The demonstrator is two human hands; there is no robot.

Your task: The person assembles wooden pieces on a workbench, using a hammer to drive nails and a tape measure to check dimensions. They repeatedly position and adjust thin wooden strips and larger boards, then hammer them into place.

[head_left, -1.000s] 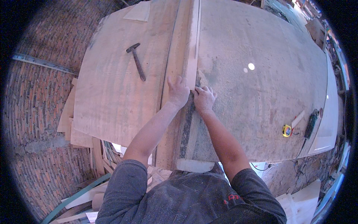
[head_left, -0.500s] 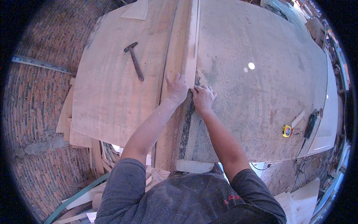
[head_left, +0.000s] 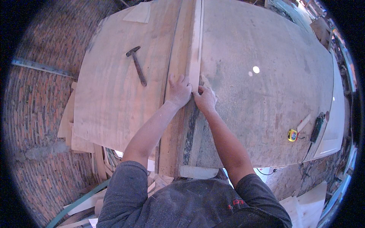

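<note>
A long, narrow pale wood strip (head_left: 195,72) lies lengthwise against a raised wooden board (head_left: 177,57) that runs up the middle of the table. My left hand (head_left: 180,91) is curled over the board with its fingers at the strip's near end, closed on it. Just to the right, my right hand (head_left: 205,99) pinches the strip's end corner between thumb and fingers. Sawdust coats both hands. Left of the board, a hammer (head_left: 137,67) with a dark handle rests on the tabletop.
The wide wooden worktable (head_left: 243,125) carries a yellow tape measure (head_left: 292,135) and a dark green corded tool (head_left: 317,127) at right. A thin wood offcut (head_left: 137,13) lies far left. Scrap wood (head_left: 89,201) is piled below, beside a brick floor (head_left: 38,106).
My right hand has shifted slightly left and its fingers have drawn in closer on the strip's end. The strip's near end sits slightly lower in view; my left hand has barely moved.
</note>
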